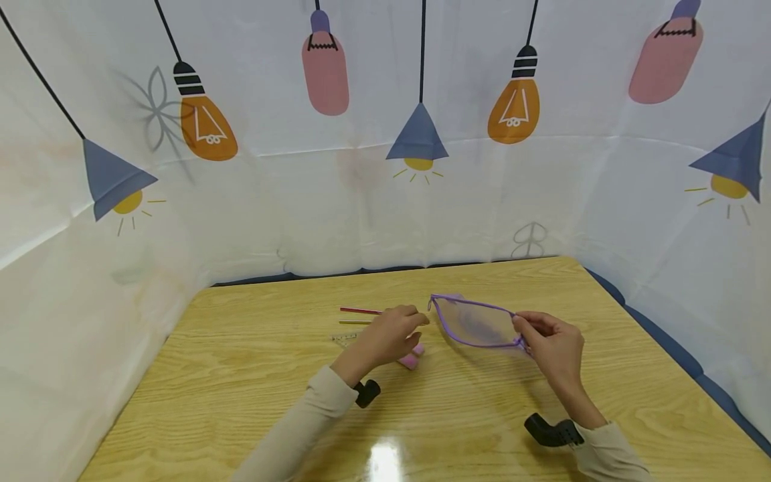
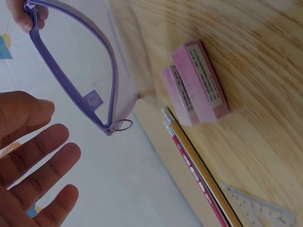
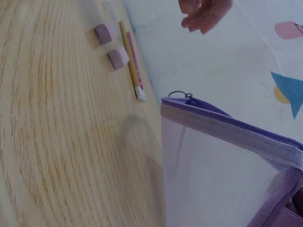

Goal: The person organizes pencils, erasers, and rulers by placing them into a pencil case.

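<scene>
Aloft, our right grip (image 1: pixel 553 348) pinches the purple mesh pouch (image 1: pixel 478 323) by one end above the tabletop (image 1: pixel 181 388), seemingly to let its mouth gape; our left grip (image 1: pixel 390 333), fingers apart and empty, hovers near pencils (image 2: pixel 199 165) and pink blocks (image 2: pixel 201 80).

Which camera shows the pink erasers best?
The left wrist view: both pink erasers appear large, with printed labels. The right wrist view shows them smaller; in the head view, the left hand partly hides them.

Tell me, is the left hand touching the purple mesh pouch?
Apart: in the right wrist view, a clear gap separates the left hand from the purple mesh pouch, with white backdrop showing between.
</scene>
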Available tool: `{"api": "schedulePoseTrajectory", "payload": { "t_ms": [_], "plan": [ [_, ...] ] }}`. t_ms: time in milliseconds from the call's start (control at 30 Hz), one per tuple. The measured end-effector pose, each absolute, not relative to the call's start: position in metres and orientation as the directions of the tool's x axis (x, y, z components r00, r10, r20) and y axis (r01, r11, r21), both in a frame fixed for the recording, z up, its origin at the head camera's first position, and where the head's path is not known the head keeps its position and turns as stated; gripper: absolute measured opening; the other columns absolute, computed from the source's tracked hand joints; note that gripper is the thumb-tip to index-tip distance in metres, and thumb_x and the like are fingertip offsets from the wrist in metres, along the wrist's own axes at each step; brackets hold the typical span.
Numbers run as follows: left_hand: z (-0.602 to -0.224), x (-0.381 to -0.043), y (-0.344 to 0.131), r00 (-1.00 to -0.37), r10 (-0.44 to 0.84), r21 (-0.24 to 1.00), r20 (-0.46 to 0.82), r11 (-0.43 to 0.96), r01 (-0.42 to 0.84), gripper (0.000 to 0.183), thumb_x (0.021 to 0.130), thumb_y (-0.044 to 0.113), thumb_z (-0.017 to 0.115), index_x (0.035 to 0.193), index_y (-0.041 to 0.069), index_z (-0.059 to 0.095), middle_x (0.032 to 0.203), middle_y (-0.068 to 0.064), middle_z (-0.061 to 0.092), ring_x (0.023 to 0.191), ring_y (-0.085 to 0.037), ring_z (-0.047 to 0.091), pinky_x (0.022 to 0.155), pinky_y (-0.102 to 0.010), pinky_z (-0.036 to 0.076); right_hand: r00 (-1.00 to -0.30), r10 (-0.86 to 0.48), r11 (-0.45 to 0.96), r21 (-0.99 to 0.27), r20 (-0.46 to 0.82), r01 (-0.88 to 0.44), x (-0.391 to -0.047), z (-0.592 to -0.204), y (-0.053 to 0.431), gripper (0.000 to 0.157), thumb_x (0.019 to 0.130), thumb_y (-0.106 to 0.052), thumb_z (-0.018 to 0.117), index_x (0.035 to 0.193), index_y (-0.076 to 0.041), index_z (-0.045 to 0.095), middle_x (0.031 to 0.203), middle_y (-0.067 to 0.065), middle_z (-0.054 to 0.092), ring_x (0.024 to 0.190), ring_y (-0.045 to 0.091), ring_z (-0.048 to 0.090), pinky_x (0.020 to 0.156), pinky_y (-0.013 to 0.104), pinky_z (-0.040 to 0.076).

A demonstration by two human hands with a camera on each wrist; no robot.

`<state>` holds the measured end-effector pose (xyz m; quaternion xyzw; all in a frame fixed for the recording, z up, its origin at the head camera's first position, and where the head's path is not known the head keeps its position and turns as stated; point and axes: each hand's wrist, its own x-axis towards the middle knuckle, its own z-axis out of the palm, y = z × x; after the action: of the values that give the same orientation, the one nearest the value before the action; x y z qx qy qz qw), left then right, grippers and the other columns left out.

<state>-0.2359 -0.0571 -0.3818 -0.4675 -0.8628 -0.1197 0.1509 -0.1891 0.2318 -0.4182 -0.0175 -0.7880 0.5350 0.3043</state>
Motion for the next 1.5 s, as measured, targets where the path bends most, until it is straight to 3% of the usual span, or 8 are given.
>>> {"api": "schedulePoseTrajectory", "payload": {
  "t_ms": [200,567,800,1033,1200,1500],
  "plan": [
    [-0.382,-0.232,-0.071,-0.544,0.73,0.075,0.414,0.568,0.819,0.023,0.086,0.007,0.072,0.109,0.004,0.068,0.098,-0.007,0.064,0.085,-0.02,0.061,0.071,-0.028,0.05,-0.828,0.35,0.422,-0.863,0.437,-0.277,-0.182,-0.402,0.224,0.014,0.085,-0.007,0.075,0.093,0.004,0.074,0.075,0.015,0.07,0.051,0.011,0.058,0.042,0.02,0.042],
    [-0.386,-0.223,-0.094,-0.583,0.676,0.067,0.452,0.625,0.777,0.024,0.085,0.009,0.074,0.106,0.002,0.067,0.096,-0.008,0.062,0.085,-0.021,0.06,0.073,-0.032,0.051,-0.817,0.295,0.37,-0.847,0.496,-0.38,-0.204,-0.438,0.244,0.012,0.086,-0.018,0.076,0.091,-0.007,0.076,0.074,0.0,0.07,0.055,0.009,0.06,0.043,0.019,0.044],
    [-0.391,-0.22,-0.11,-0.639,0.624,0.129,0.45,0.663,0.738,0.022,0.084,0.008,0.074,0.104,0.002,0.066,0.095,-0.008,0.061,0.087,-0.022,0.059,0.073,-0.034,0.051,-0.822,0.346,0.35,-0.875,0.452,-0.334,-0.199,-0.425,0.236,0.02,0.085,-0.019,0.077,0.092,0.0,0.075,0.072,0.005,0.069,0.053,0.012,0.059,0.041,0.021,0.043],
    [-0.391,-0.221,-0.126,-0.666,0.582,0.157,0.467,0.686,0.71,0.022,0.082,0.006,0.075,0.102,0.002,0.065,0.094,-0.008,0.06,0.084,-0.023,0.058,0.071,-0.037,0.051,-0.834,0.352,0.321,-0.891,0.426,-0.319,-0.202,-0.419,0.233,0.016,0.084,-0.015,0.077,0.091,-0.001,0.075,0.072,0.005,0.069,0.054,0.012,0.059,0.042,0.021,0.044],
    [-0.392,-0.222,-0.138,-0.717,0.54,0.2,0.441,0.719,0.665,0.025,0.082,0.006,0.076,0.103,0.0,0.064,0.096,-0.011,0.059,0.089,-0.026,0.057,0.074,-0.04,0.05,-0.842,0.319,0.348,-0.88,0.434,-0.322,-0.208,-0.414,0.233,0.019,0.084,-0.018,0.077,0.093,-0.001,0.075,0.074,0.009,0.07,0.053,0.012,0.058,0.042,0.022,0.042],
    [-0.395,-0.221,-0.153,-0.807,0.488,0.331,0.333,0.74,0.585,0.028,0.086,0.006,0.072,0.11,-0.003,0.062,0.104,-0.014,0.057,0.1,-0.03,0.055,0.083,-0.044,0.048,-0.863,0.308,0.334,-0.895,0.401,-0.296,-0.196,-0.394,0.222,0.017,0.086,-0.008,0.074,0.094,0.007,0.073,0.073,0.012,0.069,0.052,0.013,0.058,0.042,0.022,0.043]
  ]
}}
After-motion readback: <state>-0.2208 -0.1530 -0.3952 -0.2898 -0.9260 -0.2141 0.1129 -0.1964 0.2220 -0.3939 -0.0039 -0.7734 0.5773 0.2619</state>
